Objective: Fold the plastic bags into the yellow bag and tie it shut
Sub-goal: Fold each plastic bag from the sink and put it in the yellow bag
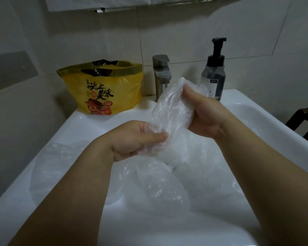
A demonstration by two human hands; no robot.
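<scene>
Over white sink (96, 119), holding clear plastic bag (169, 110), pinching its lower end in left grip (132, 137), clenching its top in right grip (206, 114); with yellow bag (103, 89) standing open, perhaps part-filled, on rim beside faucet (161, 73).

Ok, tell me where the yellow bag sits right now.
In the head view, the yellow bag stands open on the back left corner of the sink, just left of the faucet.

Yellow bag (100, 89): black brush characters, "上美味" legible; first one unclear.
</scene>
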